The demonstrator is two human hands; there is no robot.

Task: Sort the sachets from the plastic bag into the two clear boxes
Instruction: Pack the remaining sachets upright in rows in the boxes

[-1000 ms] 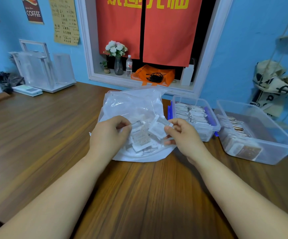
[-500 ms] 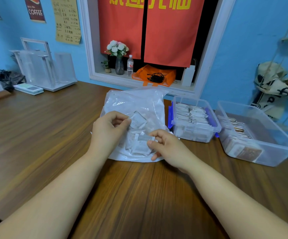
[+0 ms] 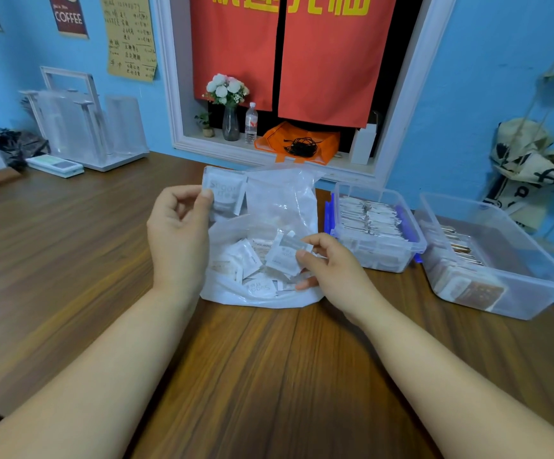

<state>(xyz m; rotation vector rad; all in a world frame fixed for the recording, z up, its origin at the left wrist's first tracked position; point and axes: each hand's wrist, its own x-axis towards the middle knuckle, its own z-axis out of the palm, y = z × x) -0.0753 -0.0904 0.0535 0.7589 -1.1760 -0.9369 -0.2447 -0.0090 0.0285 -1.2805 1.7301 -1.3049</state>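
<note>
A clear plastic bag (image 3: 279,200) lies on the wooden table (image 3: 70,260) with several white sachets (image 3: 246,256) in it. My left hand (image 3: 178,233) holds a few white sachets (image 3: 224,193) up above the bag's left side, pinched at their left edge. My right hand (image 3: 332,270) is at the bag's right side and pinches another white sachet (image 3: 284,253). To the right stand two clear boxes: the nearer box (image 3: 380,256) holds rows of white sachets, the far right box (image 3: 514,293) holds brown and white sachets.
At the back left are a clear acrylic stand (image 3: 87,127) and a small white device (image 3: 55,165). The window sill holds a flower vase (image 3: 229,107), a water bottle (image 3: 251,122) and an orange bag (image 3: 297,144). A patterned bag (image 3: 534,160) hangs on the right wall.
My left hand has lifted its sachets up out of the bag. My right hand has moved right and picked a sachet from the pile.
</note>
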